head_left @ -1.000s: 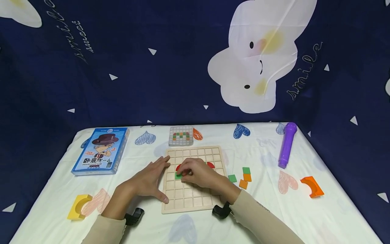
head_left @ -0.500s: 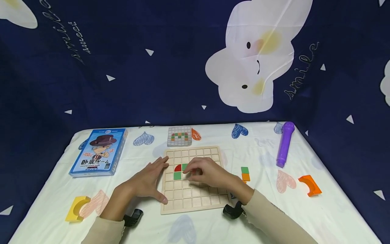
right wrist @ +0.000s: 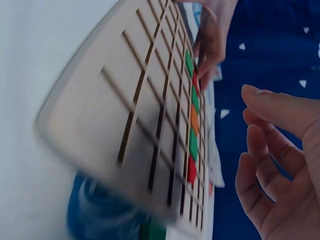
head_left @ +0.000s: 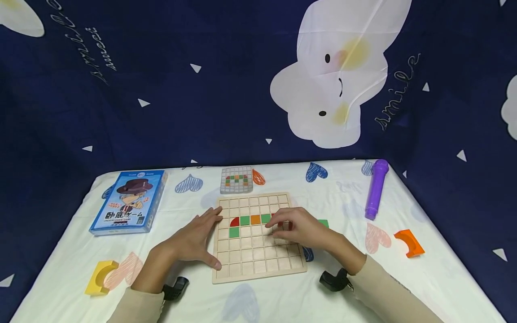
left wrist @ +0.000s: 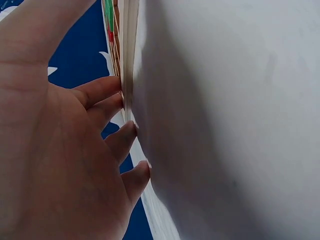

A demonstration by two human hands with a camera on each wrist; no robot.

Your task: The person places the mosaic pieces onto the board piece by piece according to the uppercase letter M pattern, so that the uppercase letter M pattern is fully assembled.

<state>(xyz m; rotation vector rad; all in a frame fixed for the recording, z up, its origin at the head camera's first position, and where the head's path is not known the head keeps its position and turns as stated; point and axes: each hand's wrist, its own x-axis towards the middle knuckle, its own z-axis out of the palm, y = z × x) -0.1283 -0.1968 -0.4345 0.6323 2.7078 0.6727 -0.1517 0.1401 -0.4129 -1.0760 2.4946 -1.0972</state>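
Wooden board (head_left: 247, 256), divided into small squares, was seen lying flat in the middle of the white cloth (head_left: 282, 300), with a picture card (head_left: 236, 179) placed just beyond its far edge. Along one row of the board, five coloured pieces were set side by side: a left red piece (head_left: 235, 222) with a curved edge, a left green piece (head_left: 244, 220), an orange piece (head_left: 256, 219), a right green piece (head_left: 265, 218) and a right red piece (right wrist: 192, 171), the last mostly covered in the head view by the right hand (head_left: 303, 229). A lower green piece (head_left: 234, 232) was seated one square nearer the near edge, directly below the row's left end. The board's left side was touched by the spread fingers and thumb of the left hand (head_left: 191, 240), by which no piece was held. The right hand was poised over the right end of the row, its fingers loosely curved and a narrow gap left before the thumb, in which no piece could be made out. By comparison with the card, where further coloured squares, orange among them, were printed beneath the row, the upper row was judged complete and the lower squares barely begun. A loose green piece (head_left: 323, 222) was left on the cloth at the board's right; whether others were hidden behind the right hand could not be told.
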